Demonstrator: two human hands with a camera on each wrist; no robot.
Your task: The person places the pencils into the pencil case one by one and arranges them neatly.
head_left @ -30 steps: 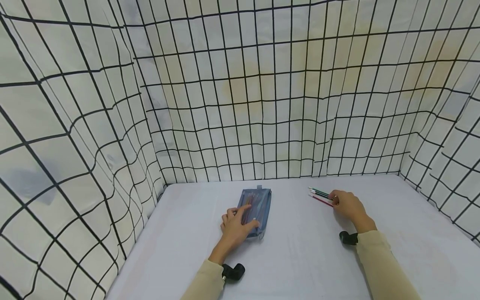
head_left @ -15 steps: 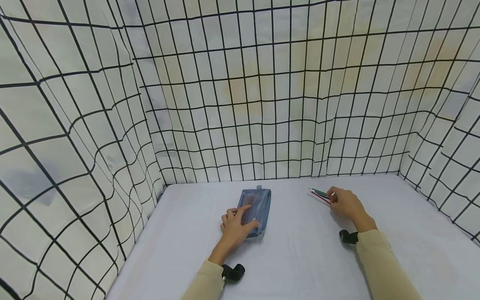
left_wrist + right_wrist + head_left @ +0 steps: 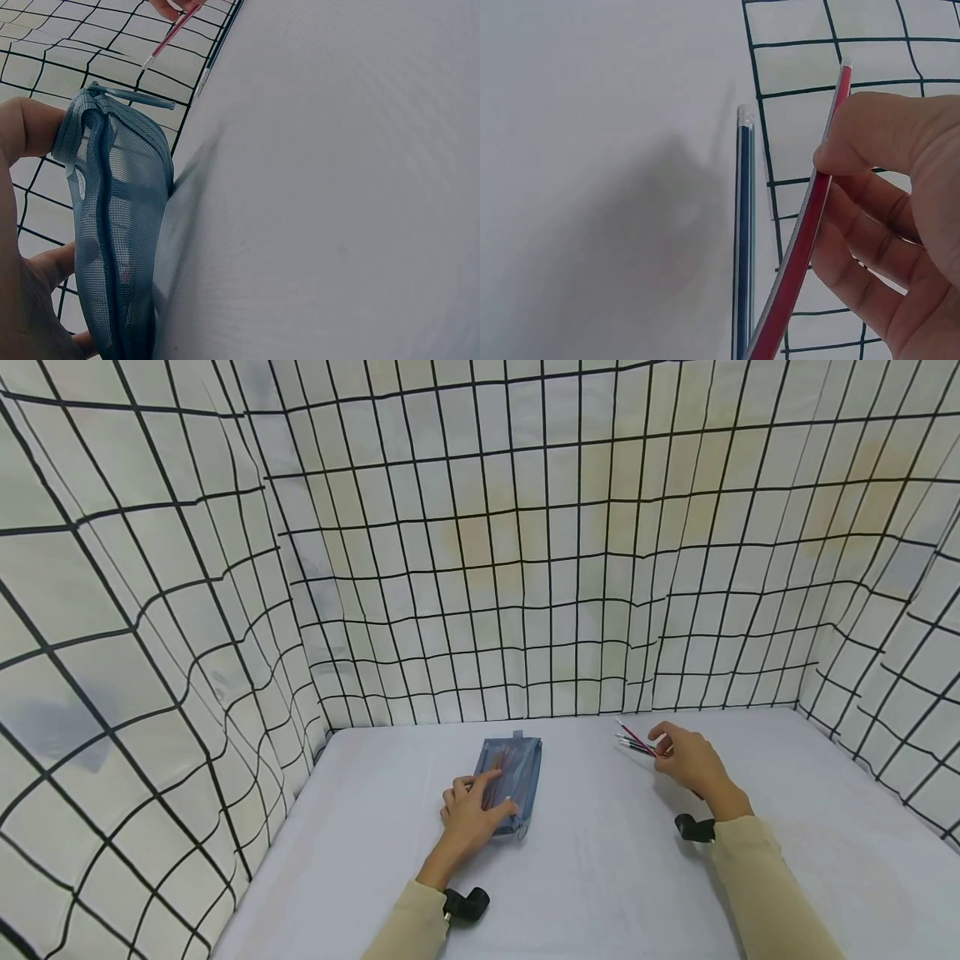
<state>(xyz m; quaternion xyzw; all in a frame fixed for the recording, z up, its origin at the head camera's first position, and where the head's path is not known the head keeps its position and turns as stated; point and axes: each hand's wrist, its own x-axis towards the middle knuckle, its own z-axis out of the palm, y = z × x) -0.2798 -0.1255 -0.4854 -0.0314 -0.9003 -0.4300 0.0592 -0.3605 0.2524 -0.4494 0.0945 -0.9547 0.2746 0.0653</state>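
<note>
My left hand point(image 3: 468, 817) rests on a blue mesh pencil pouch point(image 3: 521, 777), thumb and forefinger spread over its top. Thin brownish sticks show inside through the mesh. In the left wrist view the zip runs along the pouch's side point(image 3: 120, 210), with the fingers on its far face. With thumb and fingertips, my right hand point(image 3: 693, 764) pinches a red pencil point(image 3: 802, 232), tilted up off the table. Beneath it several darker pencils point(image 3: 632, 744) lie together; the right wrist view shows a blue-striped pencil point(image 3: 744, 225) among them. The right palm hides their near ends.
A white cloth covers the table point(image 3: 585, 860). Black netting point(image 3: 480, 560) over white sheeting rises along the back and both sides. Each wrist bears a small black camera, as on the left point(image 3: 467, 905).
The right hand has picked up the red pencil, which lay beside the darker ones, and its tip has swung upward. The left hand and the pouch have stayed put.
</note>
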